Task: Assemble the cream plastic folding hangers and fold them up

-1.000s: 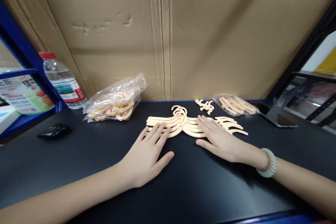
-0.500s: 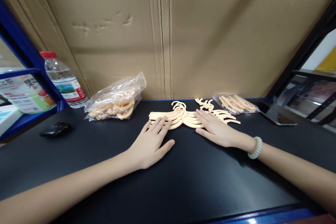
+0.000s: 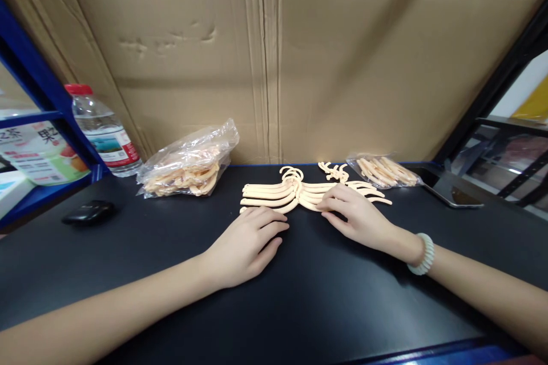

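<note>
Cardboard (image 3: 171, 74) stood behind the black table (image 3: 308, 296); your left hand (image 3: 244, 245) arched palm-down, your right hand (image 3: 363, 219) curled at the hangers (image 3: 297, 193), fingers bent, any pinch unclear

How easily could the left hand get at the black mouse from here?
Probably yes, quite easily: only tabletop shows between the left hand and the black mouse, and the plastic bag on that side lies farther back. Its fingers are at the hangers, but whether they grip one is unclear.
</note>
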### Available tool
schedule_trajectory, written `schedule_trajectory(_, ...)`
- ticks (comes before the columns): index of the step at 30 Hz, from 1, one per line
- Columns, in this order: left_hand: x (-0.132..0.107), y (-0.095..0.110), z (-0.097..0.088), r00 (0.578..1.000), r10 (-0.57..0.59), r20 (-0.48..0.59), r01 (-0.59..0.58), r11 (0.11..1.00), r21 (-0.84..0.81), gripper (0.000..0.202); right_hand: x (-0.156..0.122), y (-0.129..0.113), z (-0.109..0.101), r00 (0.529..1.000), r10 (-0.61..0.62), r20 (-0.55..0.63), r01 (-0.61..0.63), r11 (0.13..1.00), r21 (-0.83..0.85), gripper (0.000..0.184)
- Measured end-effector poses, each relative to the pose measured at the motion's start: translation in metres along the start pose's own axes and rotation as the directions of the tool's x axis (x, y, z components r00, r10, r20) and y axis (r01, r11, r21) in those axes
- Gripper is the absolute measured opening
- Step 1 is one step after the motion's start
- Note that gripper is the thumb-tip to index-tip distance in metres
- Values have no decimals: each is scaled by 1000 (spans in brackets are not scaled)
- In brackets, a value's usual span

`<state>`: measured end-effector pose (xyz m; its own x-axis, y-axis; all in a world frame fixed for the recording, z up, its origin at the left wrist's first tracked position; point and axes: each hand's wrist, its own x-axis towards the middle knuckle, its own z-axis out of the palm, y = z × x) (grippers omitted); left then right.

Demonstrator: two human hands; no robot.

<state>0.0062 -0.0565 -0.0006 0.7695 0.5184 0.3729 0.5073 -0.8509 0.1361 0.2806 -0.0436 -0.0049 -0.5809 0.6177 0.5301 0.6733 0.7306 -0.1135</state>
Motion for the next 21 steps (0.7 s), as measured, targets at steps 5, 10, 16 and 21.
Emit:
schedule_trajectory(5,0,-2,1,1000,-5,20,6,999,-50,29,-1,0,0,999,30,13,-30,999,15,20)
schedule_trajectory(10,-1,-2,0,999,-9,35,11,999,-53,29,-3,5,2,998,55,-8,-55,998,32,18)
schedule_trajectory(16,0,-2,-1,999,-9,32,11,998,-64,29,-3,6,3,998,56,-20,-55,998,39,19)
schedule_trajectory(21,1,-1,-1,1000,-6,22,8,998,-63,29,-3,7,3,998,60,-20,-59,997,52,20)
